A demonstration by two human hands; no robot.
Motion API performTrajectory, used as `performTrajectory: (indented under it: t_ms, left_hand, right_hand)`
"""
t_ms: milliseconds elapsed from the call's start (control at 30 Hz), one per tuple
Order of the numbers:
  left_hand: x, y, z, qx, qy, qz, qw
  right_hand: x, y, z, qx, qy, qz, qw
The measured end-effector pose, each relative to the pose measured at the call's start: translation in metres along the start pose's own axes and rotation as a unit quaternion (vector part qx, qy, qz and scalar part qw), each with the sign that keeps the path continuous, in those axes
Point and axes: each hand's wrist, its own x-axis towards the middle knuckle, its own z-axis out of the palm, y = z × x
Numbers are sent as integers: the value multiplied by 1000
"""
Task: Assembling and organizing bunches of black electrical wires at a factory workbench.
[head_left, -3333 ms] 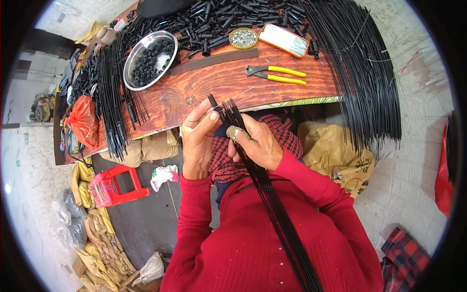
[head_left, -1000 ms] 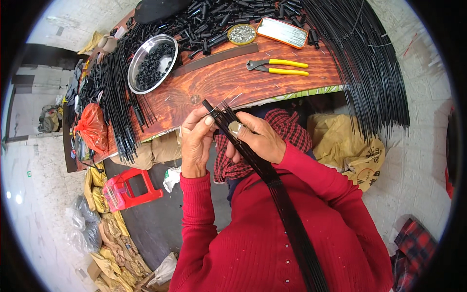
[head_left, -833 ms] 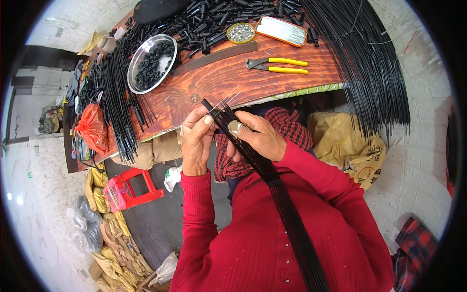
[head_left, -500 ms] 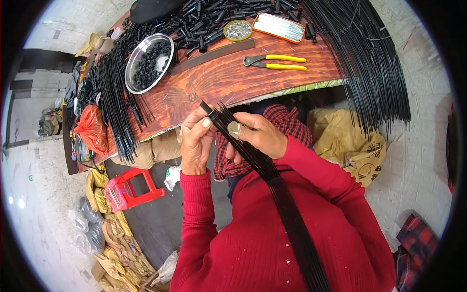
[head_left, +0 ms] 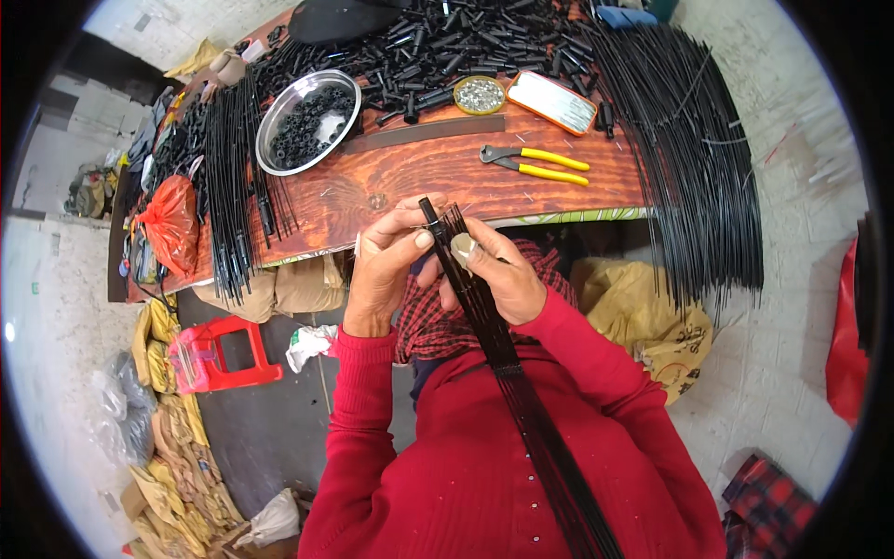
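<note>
The left hand [head_left: 386, 270] is pinching the upper end of a bundle of slim black rods [head_left: 504, 359], where a thicker black tube [head_left: 426, 209] is poking up beside the thumb. The right hand [head_left: 507, 279] is gripping the bundle just to the right, its thumb, wearing a tan cover [head_left: 463, 247], pressing from above. From between the hands the rods are slanting down across the red sweater [head_left: 447, 456]. Ahead of the right hand, yellow-handled cutting pliers [head_left: 549, 157] are lying on the wooden table [head_left: 419, 168]. Ahead and left of the left hand, a steel bowl [head_left: 332, 124] is holding black rings [head_left: 303, 133]. Well right of the right hand, a larger sheaf of black rods [head_left: 694, 158] is overhanging the table.
</note>
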Motion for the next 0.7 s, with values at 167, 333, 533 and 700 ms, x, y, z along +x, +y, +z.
performTrajectory:
  t_ms: [167,333,533,700]
  left_hand:
    - [0,2,1,28,5,11,1000]
    - [0,2,-8,38,0,8,999]
    - [2,9,-5,50,-1,-15,999]
    - [4,12,-6,51,10,-32,998]
  right_hand:
    - [1,-2,2,-15,15,22,1000]
    - [2,-2,4,-12,42,42,998]
    - [6,1,-1,-8,52,44,998]
    - [9,1,-6,-5,45,27,999]
